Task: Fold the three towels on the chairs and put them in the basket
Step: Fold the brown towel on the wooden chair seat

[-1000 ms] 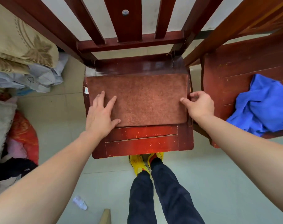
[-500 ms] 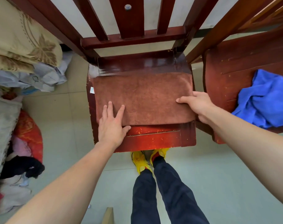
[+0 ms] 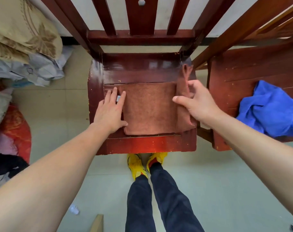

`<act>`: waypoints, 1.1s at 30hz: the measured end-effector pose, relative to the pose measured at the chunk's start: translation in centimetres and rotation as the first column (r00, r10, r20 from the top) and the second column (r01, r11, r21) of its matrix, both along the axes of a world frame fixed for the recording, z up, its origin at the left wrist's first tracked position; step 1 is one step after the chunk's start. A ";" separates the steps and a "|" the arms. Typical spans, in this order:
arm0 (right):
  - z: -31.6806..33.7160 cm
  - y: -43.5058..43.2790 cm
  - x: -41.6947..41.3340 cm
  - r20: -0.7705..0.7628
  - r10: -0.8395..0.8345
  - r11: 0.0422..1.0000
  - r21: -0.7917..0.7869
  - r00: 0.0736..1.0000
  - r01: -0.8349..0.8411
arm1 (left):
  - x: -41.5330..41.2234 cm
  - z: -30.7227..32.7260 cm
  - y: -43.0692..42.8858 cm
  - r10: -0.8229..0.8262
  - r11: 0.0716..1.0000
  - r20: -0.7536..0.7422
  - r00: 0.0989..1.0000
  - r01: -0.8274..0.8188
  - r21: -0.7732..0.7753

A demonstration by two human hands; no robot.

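Two hands meet the brown towel (image 3: 149,108) on the chair (image 3: 142,144): left hand (image 3: 111,113) presses flat, fingers straight; right hand (image 3: 197,104) pinches its raised right edge

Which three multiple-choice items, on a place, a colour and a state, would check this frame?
1. Where does the blue towel lie?
A. On the right chair's seat. B. On the floor. C. In a basket.
2. What colour is the towel that both hands touch?
A. White. B. Brown. C. Green.
3. What is the right hand doing?
A. Resting flat on the seat. B. Holding the blue towel. C. Gripping the brown towel's raised right edge.
Answers: 1 A, it lies crumpled on that seat. 2 B, its pile is plainly brown. 3 C, its fingers curl round the upturned edge while the left hand presses flat on the left side.
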State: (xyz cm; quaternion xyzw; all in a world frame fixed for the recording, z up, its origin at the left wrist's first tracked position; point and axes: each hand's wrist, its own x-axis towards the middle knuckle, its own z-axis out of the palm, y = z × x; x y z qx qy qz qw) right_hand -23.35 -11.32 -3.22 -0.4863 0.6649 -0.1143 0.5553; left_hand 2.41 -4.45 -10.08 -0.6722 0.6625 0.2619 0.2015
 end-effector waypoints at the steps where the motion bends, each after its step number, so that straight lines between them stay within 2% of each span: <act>1: -0.2 0.4 1.5 -0.028 0.068 0.998 -0.007 0.997 -0.068 | 0.3 0.2 0.5 0.054 0.998 -0.017 0.998 -0.055 -0.021; 6: -2.9 2.5 9.0 -0.204 0.312 0.944 -0.048 0.928 -0.327 | 4.1 1.5 4.3 0.335 0.940 -0.021 0.942 -0.336 -0.064; 11: -5.3 3.9 13.2 -0.326 0.441 0.888 0.021 0.836 -0.460 | 6.9 2.2 7.2 0.414 0.910 0.025 0.910 -0.414 -0.026; 13: -5.9 4.3 13.9 -0.289 0.462 0.883 0.066 0.838 -0.464 | 7.2 2.3 7.5 0.436 0.900 0.011 0.900 -0.436 -0.028; 16: -5.5 4.6 13.3 -0.159 0.417 0.909 0.086 0.895 -0.408 | 6.0 2.5 6.9 0.434 0.896 -0.053 0.899 -0.437 -0.080; 18: -5.2 4.4 11.5 -0.151 0.289 0.957 0.021 0.945 -0.289 | 4.4 2.6 5.8 0.392 0.899 -0.125 0.912 -0.408 -0.157; 20: -5.3 3.5 9.2 -0.170 0.088 0.994 -0.049 0.981 -0.097 | 2.4 2.8 4.3 0.273 0.917 -0.172 0.946 -0.310 -0.250; 23: -5.6 1.6 6.5 -0.100 -0.188 0.977 0.086 0.977 0.197 | -0.9 2.6 1.7 -0.039 0.960 -0.143 0.989 -0.002 -0.279; 25: -5.9 0.4 5.4 -0.058 -0.220 0.956 0.185 0.974 0.227 | -2.2 1.8 0.5 -0.187 0.969 -0.100 0.977 0.167 -0.181; 26: -6.0 -0.1 5.1 -0.040 -0.206 0.953 0.216 0.978 0.210 | -2.3 1.2 0.1 -0.202 0.974 -0.079 0.976 0.192 -0.118; 29: -6.5 -0.8 4.3 -0.018 -0.186 0.950 0.253 0.982 0.185 | -1.8 -0.2 -0.3 -0.142 0.990 -0.053 0.988 0.143 0.007; 33: -6.8 0.6 3.1 -0.268 -0.111 0.994 -0.008 0.957 0.113 | -1.7 -0.2 -0.3 -0.154 0.988 -0.057 0.986 0.156 0.019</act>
